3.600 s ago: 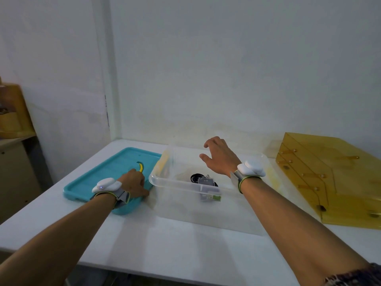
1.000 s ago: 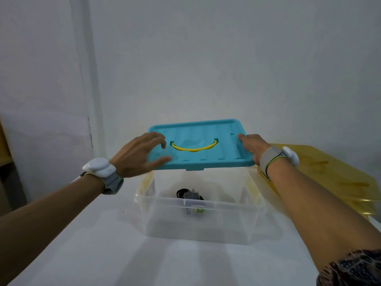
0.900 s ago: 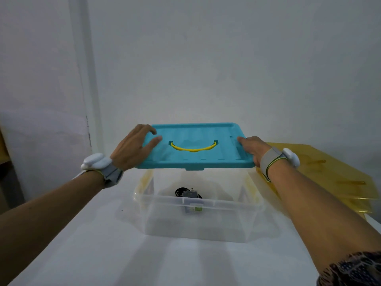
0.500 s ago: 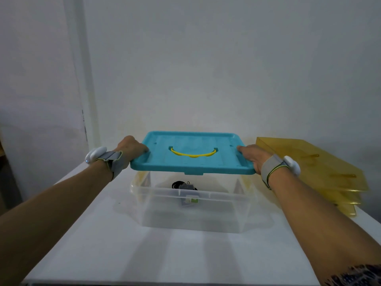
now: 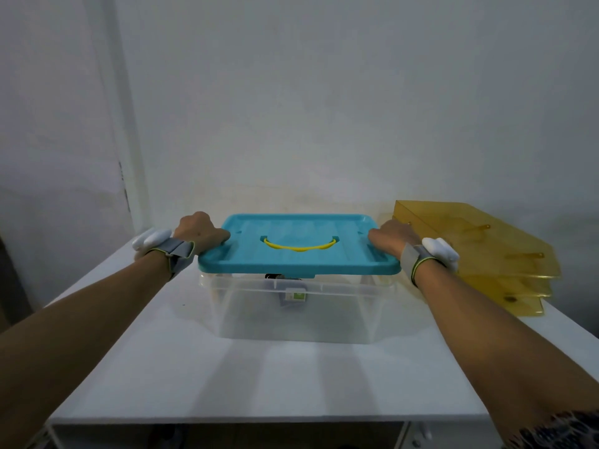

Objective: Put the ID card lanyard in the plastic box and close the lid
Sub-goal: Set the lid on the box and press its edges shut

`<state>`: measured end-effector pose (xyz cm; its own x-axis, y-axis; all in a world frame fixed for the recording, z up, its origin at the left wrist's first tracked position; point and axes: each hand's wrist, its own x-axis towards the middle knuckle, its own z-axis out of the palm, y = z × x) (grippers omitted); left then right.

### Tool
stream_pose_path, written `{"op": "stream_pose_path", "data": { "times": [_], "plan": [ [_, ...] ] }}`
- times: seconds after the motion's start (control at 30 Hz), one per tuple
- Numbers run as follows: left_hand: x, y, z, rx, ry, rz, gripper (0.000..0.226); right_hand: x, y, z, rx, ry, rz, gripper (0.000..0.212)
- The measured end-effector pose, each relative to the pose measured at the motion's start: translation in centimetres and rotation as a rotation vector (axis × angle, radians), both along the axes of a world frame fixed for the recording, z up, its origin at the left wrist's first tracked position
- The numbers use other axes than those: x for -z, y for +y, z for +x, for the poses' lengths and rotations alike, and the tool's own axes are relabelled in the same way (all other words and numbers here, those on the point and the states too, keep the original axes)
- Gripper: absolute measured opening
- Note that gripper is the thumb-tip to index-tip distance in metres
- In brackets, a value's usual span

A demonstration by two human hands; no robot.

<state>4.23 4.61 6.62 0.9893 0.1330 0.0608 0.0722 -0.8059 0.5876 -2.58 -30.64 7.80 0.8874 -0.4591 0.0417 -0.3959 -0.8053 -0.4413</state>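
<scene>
A clear plastic box [image 5: 298, 315] stands in the middle of the white table [image 5: 265, 380]. The teal lid [image 5: 298, 233] with a yellow handle [image 5: 299, 246] lies level right on top of the box's rim. My left hand [image 5: 201, 231] grips the lid's left edge and my right hand [image 5: 392, 238] grips its right edge. Inside the box, the ID card lanyard [image 5: 293, 294] shows through the front wall, its black strap mostly hidden under the lid.
A stack of amber see-through trays [image 5: 470, 254] sits close to the right of the box, just behind my right wrist. The wall runs right behind the table. The table's front edge is near me.
Both hands have lowered the lid from above the box down to its rim. My left hand went from resting on the lid's top to gripping its left edge.
</scene>
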Motion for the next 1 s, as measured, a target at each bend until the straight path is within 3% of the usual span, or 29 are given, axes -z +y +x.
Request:
{"op": "stream_pose_path", "data": {
  "times": [0.2,0.5,1.0],
  "plan": [
    [0.1,-0.2,-0.6,0.015,-0.037,0.097,0.033,1.4,0.5,-0.4,0.037,0.015,-0.228,0.041],
    [0.3,-0.8,-1.0,0.010,-0.075,0.306,0.028,3.2,0.3,0.2,0.041,0.004,-0.282,0.043],
    [2.2,-2.4,0.8,-0.053,-0.046,0.400,0.032,4.9,0.2,2.8,0.016,-0.063,-0.288,0.037]
  ]
}}
